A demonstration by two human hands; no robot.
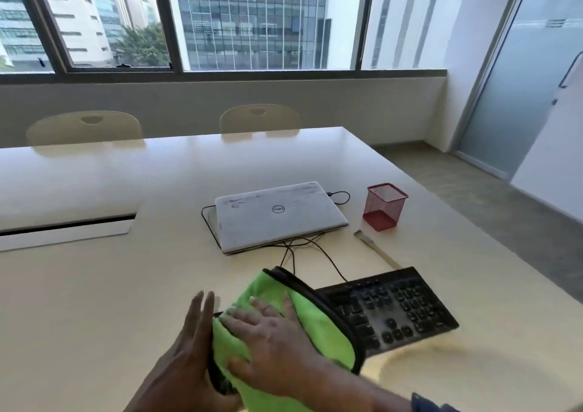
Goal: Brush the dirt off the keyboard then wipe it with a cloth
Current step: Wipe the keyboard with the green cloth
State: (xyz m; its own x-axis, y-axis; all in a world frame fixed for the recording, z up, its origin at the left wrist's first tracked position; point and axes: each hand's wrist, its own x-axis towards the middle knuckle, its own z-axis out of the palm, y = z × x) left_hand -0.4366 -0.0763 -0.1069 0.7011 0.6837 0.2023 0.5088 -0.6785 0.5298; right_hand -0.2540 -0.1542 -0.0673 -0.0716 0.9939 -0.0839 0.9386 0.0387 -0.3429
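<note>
Black plastic keyboard (394, 310) lies on the cream table (94, 285), its left half under a green microfibre cloth (315, 326) pressed by the flat right hand (268, 336), the straight-fingered left hand (189, 351) bracing its end; with the wooden-handled brush (377, 249) lying beyond it, wiping seems under way.

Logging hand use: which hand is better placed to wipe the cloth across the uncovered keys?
Right. The right hand lies flat on the green cloth, next to the uncovered part of the keyboard; the left hand sits at its left end.
</note>
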